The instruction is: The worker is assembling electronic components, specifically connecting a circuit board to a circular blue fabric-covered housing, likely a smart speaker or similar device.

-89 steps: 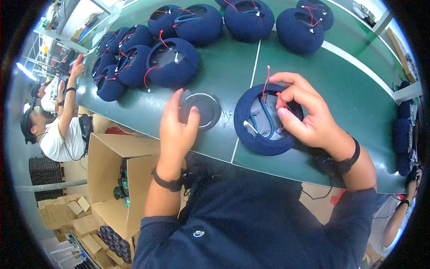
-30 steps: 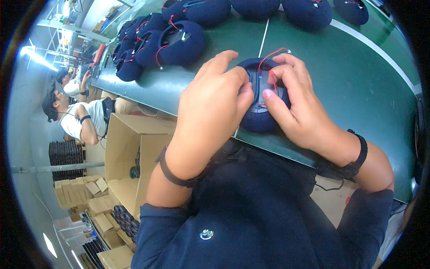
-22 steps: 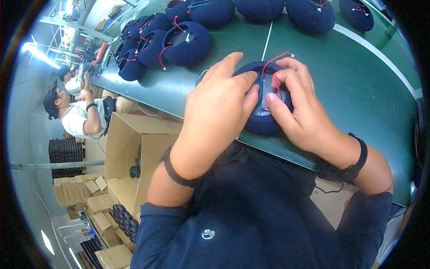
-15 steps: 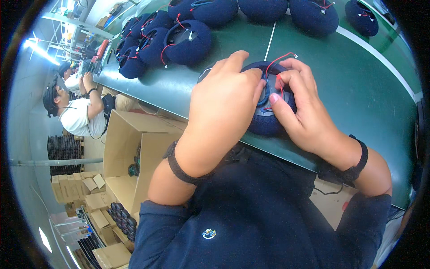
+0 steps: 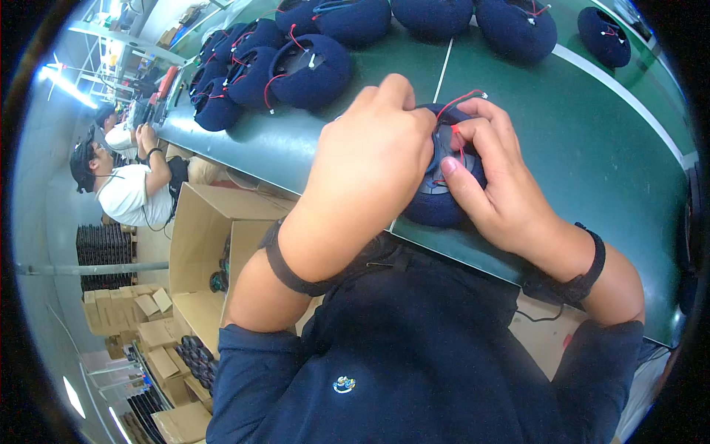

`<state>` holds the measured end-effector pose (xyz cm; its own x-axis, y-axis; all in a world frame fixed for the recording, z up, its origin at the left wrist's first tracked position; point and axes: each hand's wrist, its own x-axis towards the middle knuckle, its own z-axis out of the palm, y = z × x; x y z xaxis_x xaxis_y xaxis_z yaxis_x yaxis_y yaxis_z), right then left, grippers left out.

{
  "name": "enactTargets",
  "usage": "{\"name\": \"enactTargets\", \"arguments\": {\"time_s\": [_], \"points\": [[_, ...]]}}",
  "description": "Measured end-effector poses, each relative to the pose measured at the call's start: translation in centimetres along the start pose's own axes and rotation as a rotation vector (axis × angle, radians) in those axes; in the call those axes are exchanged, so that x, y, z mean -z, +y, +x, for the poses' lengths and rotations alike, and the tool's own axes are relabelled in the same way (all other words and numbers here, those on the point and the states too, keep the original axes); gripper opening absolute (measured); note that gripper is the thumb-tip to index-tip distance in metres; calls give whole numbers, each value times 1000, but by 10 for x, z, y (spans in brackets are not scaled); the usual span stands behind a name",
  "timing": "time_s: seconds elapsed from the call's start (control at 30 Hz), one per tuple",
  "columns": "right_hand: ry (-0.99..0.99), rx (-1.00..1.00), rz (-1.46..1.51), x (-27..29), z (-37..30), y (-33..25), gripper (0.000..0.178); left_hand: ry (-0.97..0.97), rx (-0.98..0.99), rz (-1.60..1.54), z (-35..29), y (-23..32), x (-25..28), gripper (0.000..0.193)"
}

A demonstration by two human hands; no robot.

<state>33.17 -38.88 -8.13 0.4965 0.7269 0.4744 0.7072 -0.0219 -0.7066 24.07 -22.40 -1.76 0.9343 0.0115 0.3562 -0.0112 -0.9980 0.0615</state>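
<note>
A dark blue, fabric-covered round shell (image 5: 435, 212) lies on the green table in front of me, its open side up. Inside it shows a grey part (image 5: 436, 183). A thin red wire (image 5: 460, 99) with a white plug arches over its far rim. My right hand (image 5: 503, 177) grips the shell's right side, thumb over the inside and index finger bent beside a small red piece (image 5: 455, 134). At the left rim, my left hand (image 5: 373, 152) is closed with fingers curled; its fingertips, and whatever they hold, are hidden behind the hand.
Several similar dark blue shells (image 5: 314, 74) with red wires stand along the far side of the green table (image 5: 577, 155). An open cardboard box (image 5: 200, 244) is at my left. Further left, a person in a white shirt (image 5: 137, 194) works at the same table.
My left hand has shifted slightly, its fingers more curled, and its elbow has swung outward. The blue loop in the shell is now mostly covered. My right hand has barely moved.
</note>
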Motion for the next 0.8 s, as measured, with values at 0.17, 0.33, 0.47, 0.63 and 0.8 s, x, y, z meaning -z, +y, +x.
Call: {"name": "enactTargets", "arguments": {"time_s": [0.17,0.33,0.47,0.63,0.8], "points": [[-20,-5,35,1,0,3,31,98,58,-146,0,-3,-8,9],[-8,51,0,1,1,5,30,42,59,-215,17,-12,-4,15],[-10,44,11,0,1,3,29,-83,-120,-260,28,-37,-6,20],[0,30,-4,1,1,8,29,-200,-146,-261,43,-42,-3,22],[15,49,-46,-1,3,5,29,-196,-204,-397,28,-56,-13,31]]}}
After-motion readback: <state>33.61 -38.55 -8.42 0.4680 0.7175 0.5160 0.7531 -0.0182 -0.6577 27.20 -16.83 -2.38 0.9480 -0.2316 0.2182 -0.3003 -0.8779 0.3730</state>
